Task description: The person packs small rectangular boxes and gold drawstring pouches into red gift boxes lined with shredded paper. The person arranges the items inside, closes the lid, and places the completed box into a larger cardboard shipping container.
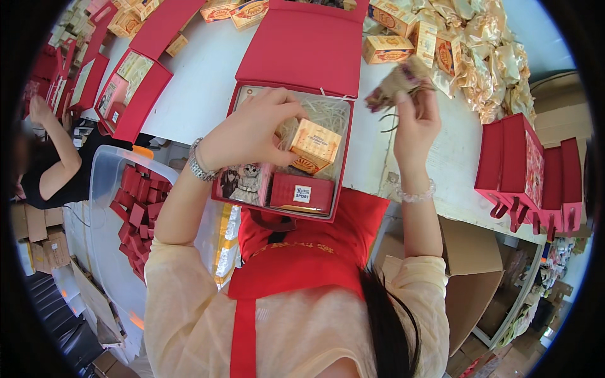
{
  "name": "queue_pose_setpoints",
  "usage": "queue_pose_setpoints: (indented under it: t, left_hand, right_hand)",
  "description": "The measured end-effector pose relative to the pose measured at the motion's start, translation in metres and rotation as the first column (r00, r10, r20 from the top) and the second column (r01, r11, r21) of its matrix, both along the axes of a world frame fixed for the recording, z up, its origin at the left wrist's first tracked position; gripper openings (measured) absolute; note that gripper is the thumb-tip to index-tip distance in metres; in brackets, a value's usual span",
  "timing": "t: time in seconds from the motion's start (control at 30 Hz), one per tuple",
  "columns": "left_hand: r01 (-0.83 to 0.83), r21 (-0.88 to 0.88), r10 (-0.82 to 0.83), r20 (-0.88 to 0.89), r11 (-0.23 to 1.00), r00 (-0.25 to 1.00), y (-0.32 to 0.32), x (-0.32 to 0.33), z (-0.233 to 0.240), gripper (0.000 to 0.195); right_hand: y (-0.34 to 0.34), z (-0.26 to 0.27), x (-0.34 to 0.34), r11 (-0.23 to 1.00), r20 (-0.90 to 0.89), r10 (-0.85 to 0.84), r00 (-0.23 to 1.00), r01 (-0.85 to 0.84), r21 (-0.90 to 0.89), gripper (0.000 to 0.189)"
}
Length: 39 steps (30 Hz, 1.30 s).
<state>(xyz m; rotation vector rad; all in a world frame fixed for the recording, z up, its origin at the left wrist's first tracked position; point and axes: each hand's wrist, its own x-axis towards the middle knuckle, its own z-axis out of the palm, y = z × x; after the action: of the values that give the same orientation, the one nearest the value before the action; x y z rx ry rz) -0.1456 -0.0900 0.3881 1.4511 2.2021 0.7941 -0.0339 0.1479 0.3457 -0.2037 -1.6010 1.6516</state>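
Observation:
My left hand [257, 130] reaches into an open red gift box [336, 208], its thumb and fingers on a small yellow printed carton [317, 144]. Pale shredded filler [326, 112] lies behind the carton. A red Ritter Sport box [301, 193] and a pink box with a cat picture [248, 182] fill the near side of the gift box. The raised red lid [300, 47] leans away from me. To the right, my right hand [418, 111] pinches a small blurred tan and purple bundle [399, 84], possibly a cloth pouch, above the table.
Yellow cartons [388, 49] and a heap of satin-like pouches [491, 56] lie at the back right. Red bags or boxes with handles [508, 165] stand at the right edge. A plastic tub [101, 208] of small red boxes is at left, near a co-worker's arm [61, 146]. More open gift boxes [151, 90] stand beyond.

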Motion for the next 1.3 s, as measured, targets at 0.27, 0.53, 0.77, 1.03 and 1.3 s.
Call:
queue_pose_setpoints:
  t: [0.27,0.53,0.77,1.03,1.3]
  left_hand:
    - [-0.299,0.228,0.092,0.632,0.927,0.77,-0.042,0.001,-0.001,0.053]
    - [-0.422,0.293,0.06,0.759,0.858,0.648,-0.041,-0.006,-0.014,0.054]
    - [-0.011,-0.019,0.018,0.483,1.0,0.875,0.025,-0.018,-0.022,0.054]
    - [-0.021,-0.089,0.053,0.377,0.996,0.925,0.034,-0.008,-0.025,0.048]
    - [-0.092,0.008,0.091,-0.222,0.996,0.971,0.026,0.033,-0.032,0.057]
  right_hand:
    - [-0.028,-0.006,-0.02,0.5,0.175,-0.025,0.984,-0.139,0.855,0.047]
    - [-0.002,0.029,-0.009,0.994,0.234,0.105,0.967,-0.108,-0.002,0.031]
    - [0.05,-0.006,0.029,0.954,0.1,0.16,0.982,-0.128,-0.269,0.034]
    - [0.015,0.004,0.024,0.981,0.29,0.162,0.943,-0.123,-0.148,0.039]
    - [-0.02,0.033,-0.03,0.654,0.328,0.129,0.936,-0.328,0.681,0.041]
